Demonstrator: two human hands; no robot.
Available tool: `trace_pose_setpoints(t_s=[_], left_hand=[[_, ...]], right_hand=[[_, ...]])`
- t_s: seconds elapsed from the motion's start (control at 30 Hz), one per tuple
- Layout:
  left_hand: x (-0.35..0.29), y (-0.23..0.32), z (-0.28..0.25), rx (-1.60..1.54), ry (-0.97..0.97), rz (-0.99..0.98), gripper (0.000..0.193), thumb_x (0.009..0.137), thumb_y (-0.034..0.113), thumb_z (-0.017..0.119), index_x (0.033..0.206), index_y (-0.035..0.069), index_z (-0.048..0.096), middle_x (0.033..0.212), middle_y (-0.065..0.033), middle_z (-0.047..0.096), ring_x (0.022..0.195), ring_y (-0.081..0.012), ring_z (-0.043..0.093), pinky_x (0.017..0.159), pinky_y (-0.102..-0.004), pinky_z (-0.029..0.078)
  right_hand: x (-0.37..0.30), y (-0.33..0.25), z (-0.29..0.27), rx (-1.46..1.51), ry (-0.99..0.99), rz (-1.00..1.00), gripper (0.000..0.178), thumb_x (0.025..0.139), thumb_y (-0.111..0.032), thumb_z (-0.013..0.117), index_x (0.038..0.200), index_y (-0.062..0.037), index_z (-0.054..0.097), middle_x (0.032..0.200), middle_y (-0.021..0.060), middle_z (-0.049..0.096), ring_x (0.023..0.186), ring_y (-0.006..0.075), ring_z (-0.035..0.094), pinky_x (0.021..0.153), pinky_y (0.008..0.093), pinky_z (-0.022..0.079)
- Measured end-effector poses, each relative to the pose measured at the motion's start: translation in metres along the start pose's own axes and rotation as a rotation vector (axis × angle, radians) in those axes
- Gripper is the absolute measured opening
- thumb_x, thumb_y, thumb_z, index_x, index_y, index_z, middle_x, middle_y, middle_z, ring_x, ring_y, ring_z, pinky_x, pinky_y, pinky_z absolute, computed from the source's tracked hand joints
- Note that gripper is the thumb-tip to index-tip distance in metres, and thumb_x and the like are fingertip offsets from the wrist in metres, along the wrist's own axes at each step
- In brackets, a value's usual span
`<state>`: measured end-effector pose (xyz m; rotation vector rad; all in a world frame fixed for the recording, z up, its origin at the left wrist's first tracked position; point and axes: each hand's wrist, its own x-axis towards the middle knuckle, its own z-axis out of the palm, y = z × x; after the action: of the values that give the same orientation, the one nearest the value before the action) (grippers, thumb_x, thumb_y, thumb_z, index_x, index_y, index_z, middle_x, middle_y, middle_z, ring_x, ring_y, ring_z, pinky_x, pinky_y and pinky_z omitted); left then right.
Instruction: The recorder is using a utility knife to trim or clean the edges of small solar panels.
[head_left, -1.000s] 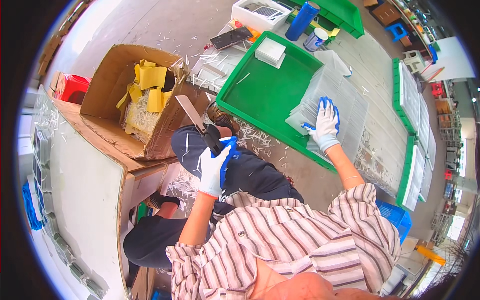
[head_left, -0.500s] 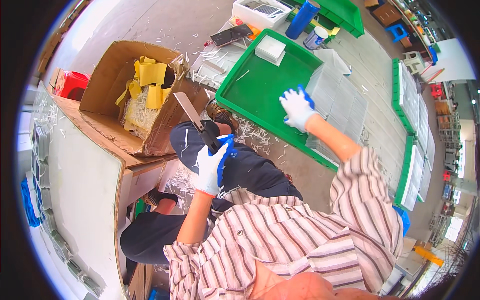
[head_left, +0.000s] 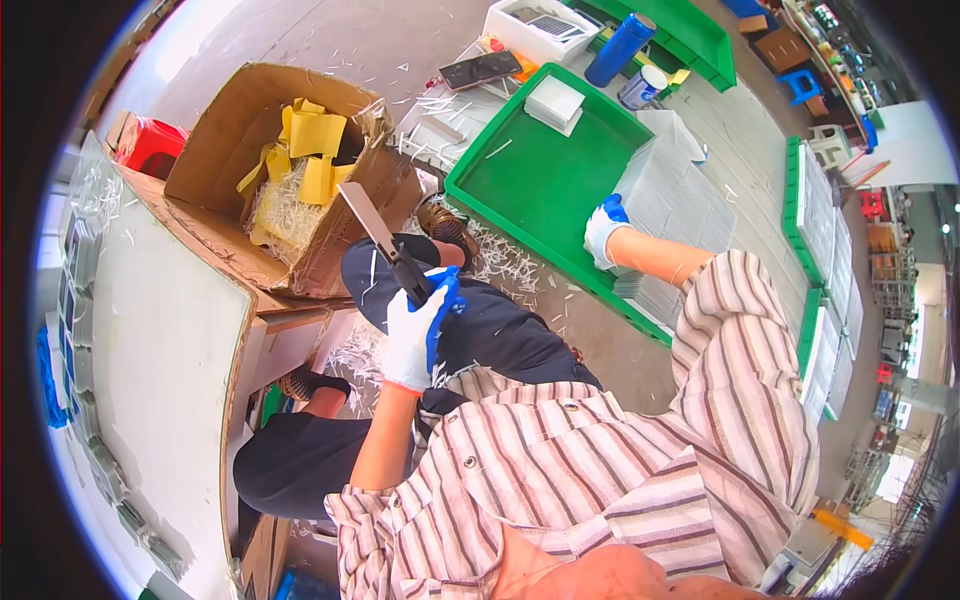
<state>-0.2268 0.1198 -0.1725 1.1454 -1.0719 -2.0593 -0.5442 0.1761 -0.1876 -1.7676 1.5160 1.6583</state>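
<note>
My left hand (head_left: 416,325), in a white and blue work glove, is closed around the black handle (head_left: 408,275) of a flat tool. Its long brownish-grey blade (head_left: 368,212) points up and away over my knee. My right hand (head_left: 605,236), gloved the same way, is at the left edge of a dense row of thin white panels (head_left: 672,190) in a green tray (head_left: 525,175). Its fingers are drawn together and curled against the panels; their tips are partly hidden. A small pile of white panels (head_left: 553,103) lies in the tray's far corner.
A cardboard box (head_left: 225,150) with yellow pieces and pale shavings stands at the left, beside a white-topped table (head_left: 170,350). Beyond the tray are a phone (head_left: 481,70), a blue bottle (head_left: 621,49) and a can (head_left: 642,87). Filled green trays (head_left: 795,215) stand at the right.
My right hand has gone from spread fingers over the tray to fingers drawn in against the panel row. My left hand keeps the tool, shifted slightly. The view has tilted a little.
</note>
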Motion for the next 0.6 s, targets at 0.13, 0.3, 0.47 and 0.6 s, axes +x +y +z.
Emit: trace_pose_setpoints(t_s=[0.13,0.3,0.47,0.6], left_hand=[[-0.006,0.012,-0.004,0.011,-0.005,-0.05,0.031,0.09,0.015,0.065,0.115,-0.003,0.063,0.094,-0.0051,0.065,0.076,-0.0116,0.061,0.069,-0.0242,0.05],[-0.013,0.001,-0.013,-0.058,0.027,0.005,0.031,0.091,0.018,0.064,0.114,-0.002,0.063,0.084,-0.0044,0.065,0.072,-0.013,0.061,0.068,-0.0253,0.048],[-0.017,0.0,-0.009,0.027,-0.001,-0.01,0.031,0.091,0.017,0.063,0.116,-0.003,0.063,0.086,-0.0047,0.066,0.074,-0.0129,0.062,0.069,-0.0251,0.049],[-0.024,0.002,-0.005,0.045,0.012,0.011,0.031,0.092,0.017,0.061,0.116,-0.003,0.063,0.086,-0.0056,0.066,0.073,-0.0122,0.062,0.068,-0.0244,0.048]], right_hand=[[-0.011,0.018,0.053,0.472,0.906,0.104,0.067,0.079,-0.046,0.065,0.133,-0.0091,0.051,0.133,0.014,0.053,0.122,0.0338,0.051,0.103,0.0561,0.035],[-0.059,0.012,0.085,0.973,0.921,0.57,0.085,0.078,-0.052,0.065,0.141,-0.0034,0.036,0.142,0.0194,0.04,0.132,0.0339,0.039,0.111,0.0487,0.026],[-0.055,-0.038,0.096,0.898,0.4,0.72,0.107,0.078,-0.056,0.066,0.149,0.0024,0.012,0.156,0.0219,0.014,0.145,0.0352,0.015,0.117,0.0472,0.011],[-0.044,-0.035,0.107,0.838,0.424,0.741,0.102,0.079,-0.054,0.064,0.149,0.0012,0.015,0.155,0.0208,0.019,0.144,0.0338,0.018,0.117,0.0465,0.013]])
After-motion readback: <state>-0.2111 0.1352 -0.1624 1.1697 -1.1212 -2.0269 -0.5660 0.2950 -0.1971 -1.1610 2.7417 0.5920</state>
